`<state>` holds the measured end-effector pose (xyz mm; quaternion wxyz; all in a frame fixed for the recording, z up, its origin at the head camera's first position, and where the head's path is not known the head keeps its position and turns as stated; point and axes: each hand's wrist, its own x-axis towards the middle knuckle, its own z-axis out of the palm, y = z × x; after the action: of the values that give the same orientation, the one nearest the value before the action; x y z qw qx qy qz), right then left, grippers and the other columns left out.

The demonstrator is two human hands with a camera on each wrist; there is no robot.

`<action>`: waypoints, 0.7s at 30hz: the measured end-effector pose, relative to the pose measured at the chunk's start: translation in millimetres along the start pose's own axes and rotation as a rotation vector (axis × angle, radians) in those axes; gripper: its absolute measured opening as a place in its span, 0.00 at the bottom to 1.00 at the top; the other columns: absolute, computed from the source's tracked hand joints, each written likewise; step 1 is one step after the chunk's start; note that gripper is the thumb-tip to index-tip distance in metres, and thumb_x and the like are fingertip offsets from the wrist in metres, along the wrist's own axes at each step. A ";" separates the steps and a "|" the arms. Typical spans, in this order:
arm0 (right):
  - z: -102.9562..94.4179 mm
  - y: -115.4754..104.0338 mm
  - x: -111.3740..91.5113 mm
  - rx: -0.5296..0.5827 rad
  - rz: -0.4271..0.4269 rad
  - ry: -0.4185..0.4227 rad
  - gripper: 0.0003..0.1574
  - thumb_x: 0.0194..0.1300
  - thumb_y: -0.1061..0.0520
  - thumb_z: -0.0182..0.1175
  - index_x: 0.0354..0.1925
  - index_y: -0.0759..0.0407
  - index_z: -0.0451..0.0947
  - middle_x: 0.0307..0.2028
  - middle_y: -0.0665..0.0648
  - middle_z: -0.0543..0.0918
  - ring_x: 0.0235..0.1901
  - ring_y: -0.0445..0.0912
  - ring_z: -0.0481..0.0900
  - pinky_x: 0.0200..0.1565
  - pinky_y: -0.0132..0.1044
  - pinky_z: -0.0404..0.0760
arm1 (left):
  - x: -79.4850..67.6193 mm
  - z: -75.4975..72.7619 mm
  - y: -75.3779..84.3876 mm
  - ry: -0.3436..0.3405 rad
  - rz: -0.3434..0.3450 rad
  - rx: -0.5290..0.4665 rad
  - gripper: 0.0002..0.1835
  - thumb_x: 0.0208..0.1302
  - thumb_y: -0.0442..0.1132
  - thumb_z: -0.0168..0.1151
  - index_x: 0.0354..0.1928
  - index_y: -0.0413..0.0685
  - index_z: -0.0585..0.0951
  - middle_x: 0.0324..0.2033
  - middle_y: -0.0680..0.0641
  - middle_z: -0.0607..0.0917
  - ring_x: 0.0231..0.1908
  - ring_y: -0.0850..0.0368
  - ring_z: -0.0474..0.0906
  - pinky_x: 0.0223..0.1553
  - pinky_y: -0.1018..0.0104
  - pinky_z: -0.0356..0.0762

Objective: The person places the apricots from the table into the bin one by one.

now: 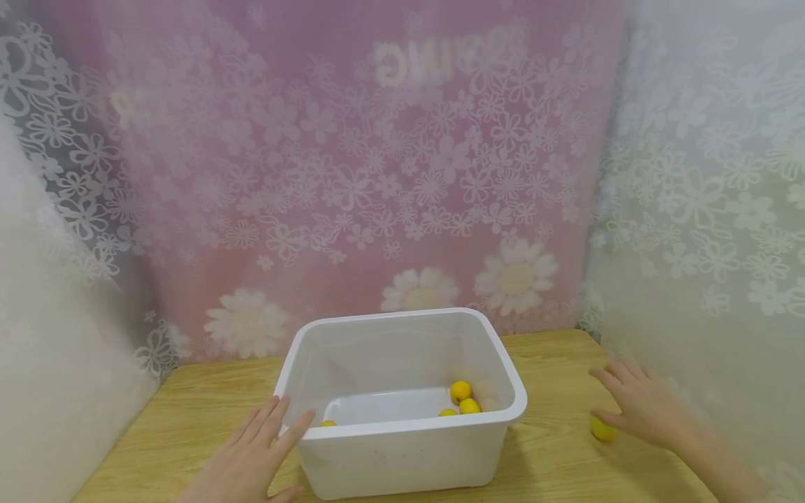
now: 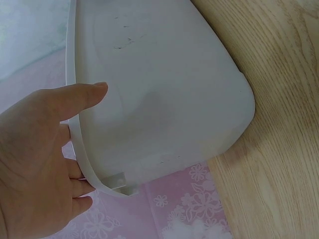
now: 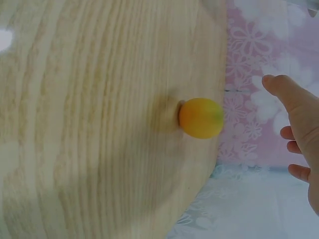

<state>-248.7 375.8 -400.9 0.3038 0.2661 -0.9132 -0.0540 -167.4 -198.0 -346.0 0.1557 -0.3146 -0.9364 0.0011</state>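
Observation:
A white plastic tub [image 1: 402, 457] stands on the wooden table, with several small yellow fruits [image 1: 460, 392] inside, most of them toward its right end. My left hand [image 1: 254, 447] is at the tub's front left corner, fingers extended along the rim. In the left wrist view its thumb [image 2: 89, 94] lies over the outer wall, the fingertips just behind the rim. Over on the right, my right hand [image 1: 648, 405] hovers with spread fingers above a single round yellow fruit [image 1: 602, 428]. The right wrist view shows this fruit [image 3: 201, 118] resting on the table, apart from the hand.
The wooden table [image 1: 553, 377] has rounded far corners. Behind it hangs a pink curtain [image 1: 352, 230] with white flowers, and pale flowered sheets [image 1: 711, 279] enclose both sides. The right forearm runs close along the right-hand sheet.

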 end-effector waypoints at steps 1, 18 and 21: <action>1.3 0.1 -1.6 -0.005 0.006 -0.014 0.40 0.38 0.41 0.73 0.45 0.64 0.76 0.34 0.55 0.75 0.34 0.52 0.73 0.32 0.49 0.74 | 0.0 -0.1 -0.1 -0.003 0.000 -0.002 0.44 0.50 0.59 0.64 0.68 0.48 0.63 0.62 0.30 0.64 0.60 0.34 0.62 0.56 0.44 0.64; 23.8 -5.4 -26.2 -0.033 0.062 -0.155 0.39 0.39 0.37 0.71 0.44 0.60 0.78 0.29 0.45 0.67 0.31 0.43 0.66 0.29 0.39 0.64 | -0.1 -0.5 0.1 0.004 0.002 0.011 0.44 0.49 0.58 0.66 0.67 0.47 0.64 0.61 0.30 0.65 0.60 0.35 0.62 0.56 0.44 0.64; 27.3 -6.3 -28.4 -0.047 0.083 -0.192 0.38 0.40 0.36 0.71 0.44 0.58 0.78 0.29 0.46 0.70 0.30 0.45 0.69 0.31 0.44 0.68 | 0.0 -0.3 0.5 0.010 0.005 0.016 0.45 0.48 0.57 0.67 0.67 0.47 0.64 0.61 0.30 0.65 0.60 0.35 0.63 0.56 0.45 0.64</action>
<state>-242.7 383.5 -439.6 0.2230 0.2146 -0.9468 -0.0880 -167.1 -197.7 -345.8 0.1630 -0.3157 -0.9347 0.0071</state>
